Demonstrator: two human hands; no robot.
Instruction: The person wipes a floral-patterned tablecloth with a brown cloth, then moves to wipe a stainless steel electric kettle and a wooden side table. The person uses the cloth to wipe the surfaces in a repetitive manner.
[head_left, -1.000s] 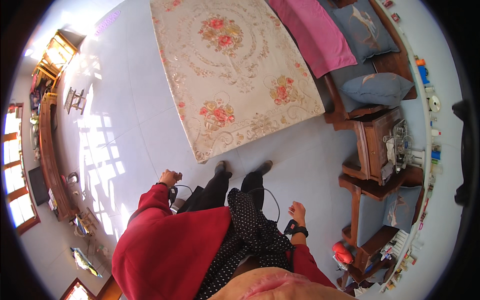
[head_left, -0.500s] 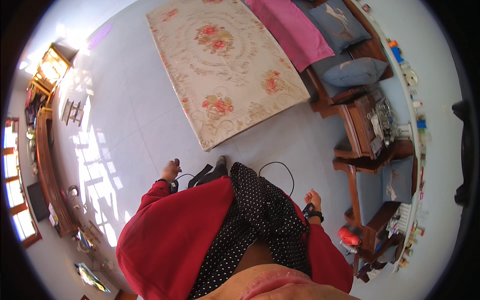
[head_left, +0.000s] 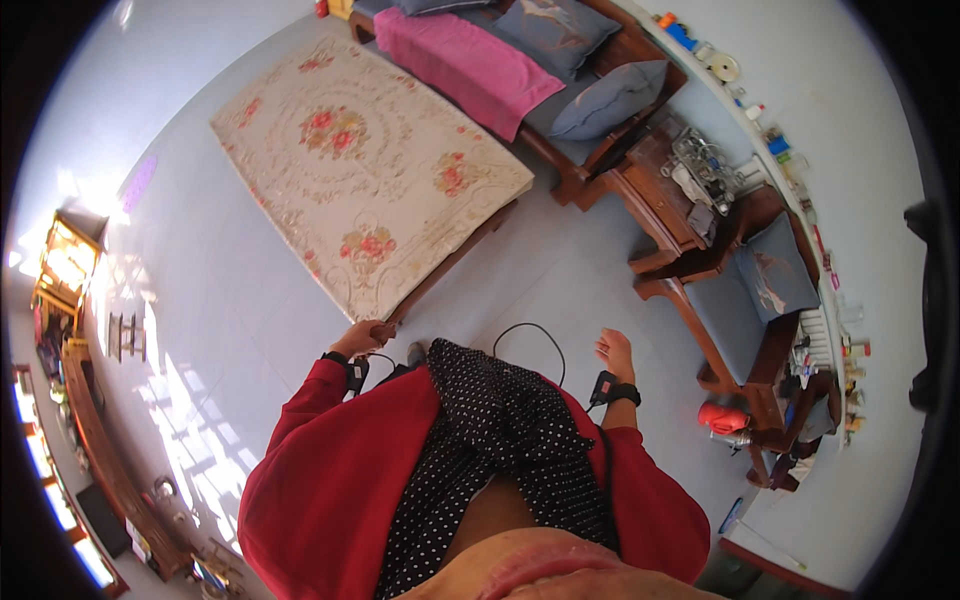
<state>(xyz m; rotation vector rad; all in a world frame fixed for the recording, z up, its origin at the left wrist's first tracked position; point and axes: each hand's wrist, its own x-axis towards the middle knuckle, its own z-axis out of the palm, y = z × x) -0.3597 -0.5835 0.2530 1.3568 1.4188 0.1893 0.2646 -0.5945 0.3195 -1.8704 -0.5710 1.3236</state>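
Left hand (head_left: 362,338) is at the near corner of the low surface (head_left: 458,258), with its fingers bent inward; I cannot tell whether they pinch something, or whether they touch the corner. Right hand (head_left: 616,352) is well apart from it, out at the person's right side, with fingers loosely spread and slightly curved, and nothing is seen inside them. This surface stands in front of the person, a little to the left, and over its top lies a cream cloth (head_left: 395,165) with red and golden flowers, while a dark wooden side shows below the cloth. Each wrist carries a black band, and a black cable (head_left: 535,327) makes a loop on the body's front side. The person wears a red garment (head_left: 340,480) and a black one with white dots (head_left: 500,400). Beyond the surface, to the right, is a wooden sofa (head_left: 565,185) with a pink cloth (head_left: 470,65) and grey-blue cushions (head_left: 610,100). Next to it come a small wooden cabinet (head_left: 650,200), then an armchair (head_left: 720,320). At far left, a small stool (head_left: 126,337) stands on the grey floor (head_left: 205,260), near bright patches of light.
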